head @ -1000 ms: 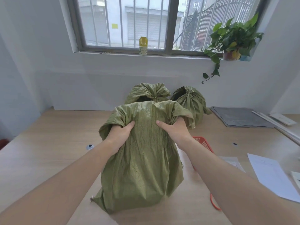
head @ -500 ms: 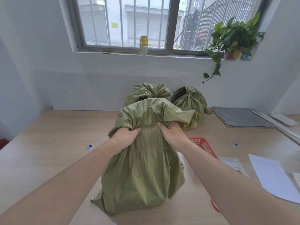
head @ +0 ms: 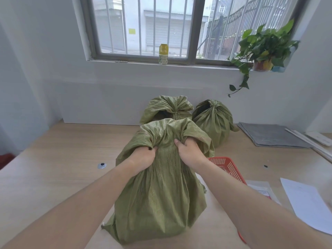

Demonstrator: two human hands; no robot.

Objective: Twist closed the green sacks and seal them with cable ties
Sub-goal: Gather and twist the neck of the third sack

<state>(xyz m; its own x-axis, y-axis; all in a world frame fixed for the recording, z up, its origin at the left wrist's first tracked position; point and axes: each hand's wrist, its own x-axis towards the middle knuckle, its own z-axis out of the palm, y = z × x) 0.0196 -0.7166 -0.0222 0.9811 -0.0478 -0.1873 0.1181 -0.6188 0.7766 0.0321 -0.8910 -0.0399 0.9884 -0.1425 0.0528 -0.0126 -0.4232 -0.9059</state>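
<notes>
Head view: green sack upright on worktop, near edge. Its neck bunched tighter as left hand and right hand sit closer together than half second ago, fingers clenching fabric. Behind, two tied sacks unmoved.

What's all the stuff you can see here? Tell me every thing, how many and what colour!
front sack: 1, green, upright on the table, nearest
left back sack: 1, green, behind the front sack, neck gathered shut
right back sack: 1, green, by the wall, neck gathered shut
basket: 1, red-orange, right of the front sack
table: 1, light wood
grommet: 1, silver, in the table, left
bottle: 1, yellow, windowsill
potted plant: 1, green, sill's right end
grey sheets: stack, back right of the table
paper: 1, white, table's right
left hand: 1, grips the front sack's neck
right hand: 1, grips the same neck
</notes>
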